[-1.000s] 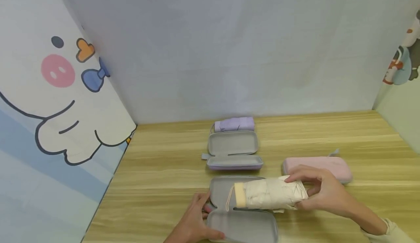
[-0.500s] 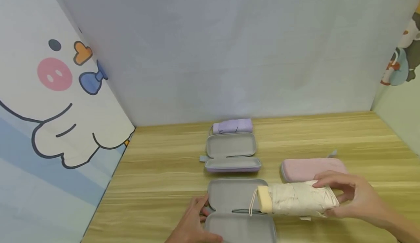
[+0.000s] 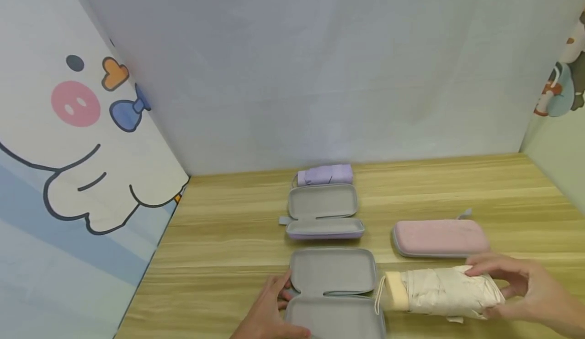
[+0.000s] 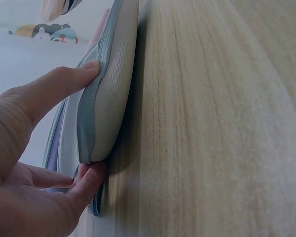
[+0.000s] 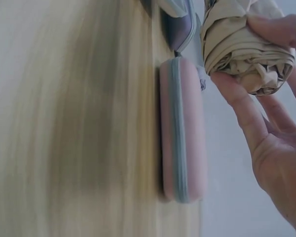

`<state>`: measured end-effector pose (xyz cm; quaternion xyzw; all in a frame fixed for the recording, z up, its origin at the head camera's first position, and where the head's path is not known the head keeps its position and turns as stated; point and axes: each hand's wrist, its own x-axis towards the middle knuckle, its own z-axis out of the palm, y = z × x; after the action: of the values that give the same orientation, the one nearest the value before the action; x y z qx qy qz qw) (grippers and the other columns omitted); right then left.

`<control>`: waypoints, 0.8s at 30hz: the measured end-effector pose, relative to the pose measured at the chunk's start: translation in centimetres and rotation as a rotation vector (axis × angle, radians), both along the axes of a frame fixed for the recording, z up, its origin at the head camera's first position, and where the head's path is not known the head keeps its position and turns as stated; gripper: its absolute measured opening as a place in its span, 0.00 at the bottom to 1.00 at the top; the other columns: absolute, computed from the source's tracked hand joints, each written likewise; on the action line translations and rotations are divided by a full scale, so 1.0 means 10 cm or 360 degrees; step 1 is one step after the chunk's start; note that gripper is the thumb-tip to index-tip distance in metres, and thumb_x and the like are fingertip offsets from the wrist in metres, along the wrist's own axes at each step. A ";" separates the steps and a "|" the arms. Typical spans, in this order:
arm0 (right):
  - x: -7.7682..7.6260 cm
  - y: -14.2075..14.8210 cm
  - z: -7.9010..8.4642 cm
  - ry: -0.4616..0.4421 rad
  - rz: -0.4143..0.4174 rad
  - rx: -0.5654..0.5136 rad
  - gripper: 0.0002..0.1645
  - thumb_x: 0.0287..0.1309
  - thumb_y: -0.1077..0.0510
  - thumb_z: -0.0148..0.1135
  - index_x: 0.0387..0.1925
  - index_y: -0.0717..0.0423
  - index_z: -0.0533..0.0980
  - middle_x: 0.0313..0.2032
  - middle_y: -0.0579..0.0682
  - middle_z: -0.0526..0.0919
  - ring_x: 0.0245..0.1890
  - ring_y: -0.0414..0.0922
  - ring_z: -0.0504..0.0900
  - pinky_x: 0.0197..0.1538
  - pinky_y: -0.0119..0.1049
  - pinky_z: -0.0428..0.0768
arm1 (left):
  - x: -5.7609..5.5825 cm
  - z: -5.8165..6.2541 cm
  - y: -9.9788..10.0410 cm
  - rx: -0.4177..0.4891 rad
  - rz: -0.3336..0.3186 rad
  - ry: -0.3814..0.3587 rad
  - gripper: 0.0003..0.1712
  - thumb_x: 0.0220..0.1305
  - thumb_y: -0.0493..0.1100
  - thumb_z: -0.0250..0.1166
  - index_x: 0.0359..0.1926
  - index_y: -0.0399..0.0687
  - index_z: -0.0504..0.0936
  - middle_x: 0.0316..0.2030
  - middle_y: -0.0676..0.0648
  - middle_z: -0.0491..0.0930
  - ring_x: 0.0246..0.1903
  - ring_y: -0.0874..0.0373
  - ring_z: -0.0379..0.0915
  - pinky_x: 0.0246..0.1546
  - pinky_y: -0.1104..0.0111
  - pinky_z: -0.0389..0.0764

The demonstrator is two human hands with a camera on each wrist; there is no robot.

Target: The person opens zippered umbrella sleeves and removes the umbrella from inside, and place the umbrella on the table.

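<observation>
My right hand (image 3: 532,290) grips the rolled end of a folded cream umbrella (image 3: 450,290), its pale yellow handle and cord loop pointing left. In the right wrist view, thumb and fingers span the umbrella's bunched cloth end (image 5: 251,71), above the table. At the front lies an unfolded zip case (image 3: 333,270) with a grey lining, its two halves spread. My left hand (image 3: 267,311) holds this case at its left end. The left wrist view shows the thumb on the grey zip edge (image 4: 89,116) and fingers at the lower corner of the cream shell (image 4: 116,94).
A closed pink zip case (image 3: 441,237) lies behind the cream umbrella. Farther back stands an open purple zip case (image 3: 322,202), with a folded purple umbrella (image 3: 326,175) behind it near the wall. A cartoon-printed panel (image 3: 91,176) borders the table's left side.
My right hand has carried the cream umbrella rightward and lower, from over the front case to its right side. The left hand stays on the case.
</observation>
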<state>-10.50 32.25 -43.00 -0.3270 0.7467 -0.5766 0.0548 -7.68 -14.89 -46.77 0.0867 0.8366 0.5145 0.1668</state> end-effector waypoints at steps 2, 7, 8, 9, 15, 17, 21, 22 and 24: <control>0.01 0.04 -0.04 -0.0019 -0.0002 -0.0014 0.38 0.30 0.84 0.68 0.51 0.65 0.75 0.57 0.44 0.73 0.54 0.34 0.75 0.31 0.41 0.82 | 0.00 0.00 0.00 0.0003 -0.0007 0.0018 0.63 0.38 0.46 0.81 0.69 0.29 0.54 0.50 0.43 0.63 0.46 0.53 0.64 0.49 0.64 0.76; 0.01 0.14 -0.14 -0.0057 0.0002 -0.0047 0.39 0.29 0.85 0.67 0.51 0.65 0.75 0.56 0.44 0.74 0.54 0.34 0.74 0.30 0.42 0.82 | 0.00 -0.02 0.01 0.0010 -0.0007 0.0052 0.62 0.37 0.45 0.81 0.69 0.29 0.54 0.48 0.44 0.63 0.46 0.54 0.64 0.48 0.65 0.76; 0.01 0.16 -0.16 -0.0058 0.0010 -0.0060 0.39 0.29 0.85 0.66 0.51 0.65 0.75 0.56 0.44 0.74 0.54 0.34 0.74 0.30 0.42 0.82 | 0.00 -0.02 0.01 0.0009 -0.0005 0.0060 0.62 0.37 0.45 0.81 0.69 0.28 0.54 0.48 0.44 0.63 0.45 0.54 0.63 0.48 0.66 0.76; 0.01 0.18 -0.19 -0.0067 0.0011 -0.0069 0.40 0.29 0.86 0.66 0.51 0.65 0.75 0.56 0.44 0.74 0.54 0.34 0.74 0.31 0.42 0.82 | 0.00 -0.03 0.01 0.0007 -0.0005 0.0065 0.62 0.37 0.45 0.81 0.68 0.28 0.54 0.48 0.44 0.63 0.45 0.54 0.64 0.48 0.66 0.76; 0.00 0.29 -0.30 -0.0097 0.0031 -0.0116 0.39 0.29 0.87 0.65 0.50 0.67 0.75 0.57 0.43 0.74 0.55 0.34 0.74 0.33 0.41 0.83 | -0.01 -0.04 0.01 0.0008 -0.0015 0.0058 0.62 0.38 0.46 0.81 0.68 0.28 0.54 0.47 0.45 0.64 0.45 0.54 0.63 0.48 0.65 0.76; 0.00 0.32 -0.32 -0.0112 0.0024 -0.0104 0.38 0.30 0.87 0.65 0.50 0.67 0.75 0.57 0.42 0.74 0.54 0.33 0.74 0.33 0.40 0.83 | -0.01 -0.03 0.01 0.0006 -0.0014 0.0054 0.62 0.38 0.46 0.81 0.68 0.28 0.54 0.47 0.45 0.64 0.45 0.54 0.63 0.48 0.65 0.76; 0.00 0.36 -0.36 -0.0125 0.0023 -0.0097 0.38 0.30 0.87 0.65 0.50 0.67 0.75 0.57 0.43 0.74 0.54 0.33 0.74 0.35 0.40 0.83 | -0.01 -0.03 0.01 0.0008 -0.0002 0.0066 0.62 0.37 0.46 0.81 0.69 0.30 0.54 0.47 0.45 0.64 0.45 0.55 0.64 0.48 0.67 0.76; 0.00 0.37 -0.37 -0.0126 0.0014 -0.0082 0.38 0.30 0.87 0.65 0.51 0.67 0.75 0.56 0.43 0.75 0.54 0.32 0.74 0.35 0.39 0.83 | -0.01 -0.03 0.01 0.0007 0.0002 0.0073 0.62 0.37 0.47 0.81 0.69 0.30 0.54 0.47 0.46 0.64 0.44 0.56 0.64 0.47 0.68 0.76; 0.00 0.39 -0.38 -0.0129 0.0016 -0.0065 0.39 0.30 0.87 0.65 0.51 0.66 0.76 0.56 0.43 0.75 0.54 0.32 0.73 0.35 0.39 0.83 | 0.00 -0.04 0.02 0.0009 0.0005 0.0091 0.63 0.37 0.47 0.81 0.69 0.31 0.54 0.46 0.46 0.64 0.44 0.56 0.64 0.47 0.69 0.76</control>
<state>-10.55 36.10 -46.83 -0.3083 0.7304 -0.6041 0.0813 -7.69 -14.74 -47.16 0.1003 0.8398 0.5144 0.1419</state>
